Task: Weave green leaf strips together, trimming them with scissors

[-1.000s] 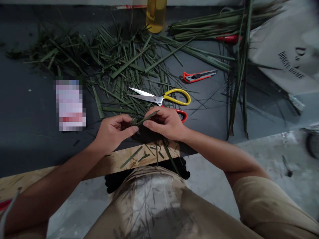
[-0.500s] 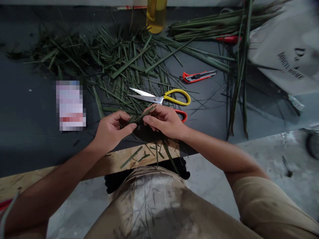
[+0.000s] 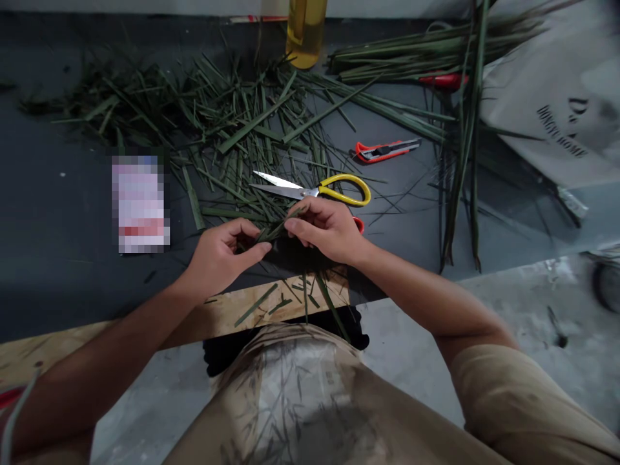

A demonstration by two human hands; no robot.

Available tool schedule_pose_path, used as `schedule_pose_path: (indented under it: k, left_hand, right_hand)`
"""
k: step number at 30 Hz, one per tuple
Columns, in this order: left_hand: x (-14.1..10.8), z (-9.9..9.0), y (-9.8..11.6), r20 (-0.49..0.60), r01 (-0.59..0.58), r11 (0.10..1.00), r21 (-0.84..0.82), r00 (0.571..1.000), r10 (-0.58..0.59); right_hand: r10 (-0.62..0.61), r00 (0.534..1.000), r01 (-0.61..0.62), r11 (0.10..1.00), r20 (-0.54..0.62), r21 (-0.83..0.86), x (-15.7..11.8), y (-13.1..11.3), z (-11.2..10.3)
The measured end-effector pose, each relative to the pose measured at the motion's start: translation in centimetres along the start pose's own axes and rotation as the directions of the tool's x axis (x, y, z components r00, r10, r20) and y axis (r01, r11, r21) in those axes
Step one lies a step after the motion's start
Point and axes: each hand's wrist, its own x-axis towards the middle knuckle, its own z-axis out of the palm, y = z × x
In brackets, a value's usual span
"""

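Note:
A small piece of green leaf strips (image 3: 276, 231) spans the gap between my two hands. My left hand (image 3: 227, 253) pinches its left end between thumb and fingers. The right end is gripped by my right hand (image 3: 325, 230), thumb against the curled fingers. Just beyond my right hand lie open-bladed scissors (image 3: 310, 191) with one yellow handle and one red handle, the red one mostly hidden by that hand. A heap of cut green leaf strips (image 3: 194, 106) spreads over the dark table behind both hands.
An orange cutter (image 3: 387, 150) lies right of centre. A bottle of yellow liquid (image 3: 306, 32) stands at the back. Long leaves (image 3: 411, 55) and a printed bag (image 3: 552, 97) are at the right, a blurred-out rectangle (image 3: 141, 203) at the left. Scraps dot the wooden edge (image 3: 217, 314).
Both hands have shifted slightly right with the leaf piece, and my right hand now covers more of the red scissor handle.

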Motion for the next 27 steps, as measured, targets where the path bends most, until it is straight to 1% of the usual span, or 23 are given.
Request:
schedule_pose_path:
  k: [3,6,8,11,15,17,20,23,27]
  left_hand:
    - [0.00,-0.03,0.07,0.044,0.011,1.000,-0.008,0.999,-0.011]
    - [-0.06,0.00,0.15,0.051,0.026,1.000,-0.005,0.998,-0.026]
    - [-0.11,0.06,0.18,0.038,0.042,0.999,-0.015,0.998,-0.041]
    - [-0.11,0.15,0.14,0.009,0.052,0.996,-0.079,0.999,-0.052]
    - [0.08,0.03,-0.11,-0.043,0.016,0.989,-0.146,0.999,-0.023]
    - [0.23,-0.16,-0.30,-0.097,0.001,0.986,-0.167,0.995,-0.017]
    - [0.42,-0.48,-0.60,-0.150,0.000,0.971,-0.239,0.988,-0.037]
    - [0.49,-0.61,-0.75,-0.168,0.003,0.946,-0.325,0.984,-0.061]
    - [0.59,-0.45,-0.54,-0.156,0.028,0.894,-0.447,0.982,-0.109]
  right_hand:
    - [-0.010,1.000,0.010,1.000,-0.009,-0.006,-0.10,0.12,0.08]
    - [-0.042,0.999,0.041,0.999,-0.034,-0.019,-0.28,0.04,0.13]
    - [-0.061,0.997,0.058,0.997,-0.049,-0.046,-0.38,-0.09,0.07]
    - [-0.077,0.995,0.073,0.995,-0.067,-0.072,-0.41,-0.21,-0.06]
    - [-0.071,0.992,0.059,0.993,-0.108,-0.106,-0.32,-0.18,-0.19]
    - [-0.065,0.993,0.050,0.987,-0.099,-0.152,-0.30,-0.19,-0.26]
    - [-0.103,0.992,0.082,0.966,-0.074,-0.245,-0.33,-0.27,-0.35]
    - [-0.161,0.986,0.141,0.935,-0.034,-0.325,-0.43,-0.30,-0.28]
    - [-0.237,0.969,0.240,0.869,0.062,-0.433,-0.60,-0.08,0.05]
